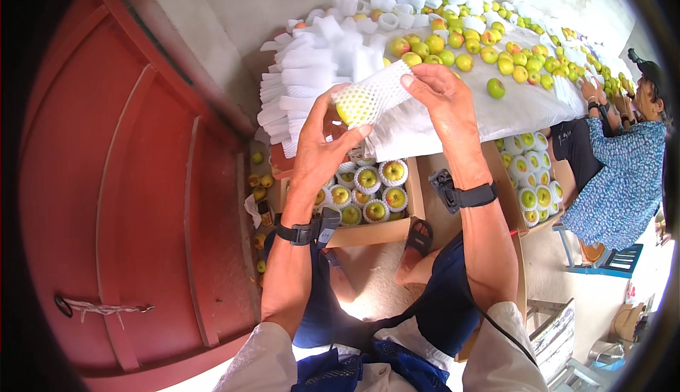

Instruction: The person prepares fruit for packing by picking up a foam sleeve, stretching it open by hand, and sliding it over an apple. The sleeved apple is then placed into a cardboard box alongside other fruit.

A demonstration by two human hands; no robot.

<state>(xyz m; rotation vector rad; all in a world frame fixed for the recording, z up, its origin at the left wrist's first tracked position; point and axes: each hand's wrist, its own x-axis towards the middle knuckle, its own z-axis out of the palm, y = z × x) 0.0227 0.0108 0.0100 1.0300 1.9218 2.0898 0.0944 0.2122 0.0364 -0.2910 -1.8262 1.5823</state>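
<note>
The left hand (318, 132) gripped the netted apple (351, 111), I saw in the head view; the right hand (446, 99) pinched the foam sleeve's (382, 93) upper end, its long axis slanting up rightward, the apple nearer the left.

You have two hands, the left hand (322, 128) and the right hand (448, 105), with one foam sleeve (386, 93) between your fingers and one apple (345, 114) inside it. Below your fingers are two dark wrist straps (477, 196) and two open boxes (375, 234) of sleeved apples (393, 172): about ten show in the nearer, at least a dozen in the one to the right. Beyond your fingers, loose apples (489, 54) and spare sleeves (308, 77) each number dozens, overlapping too much to count exactly. At least six fallen apples (267, 180) show down to their left.
</note>
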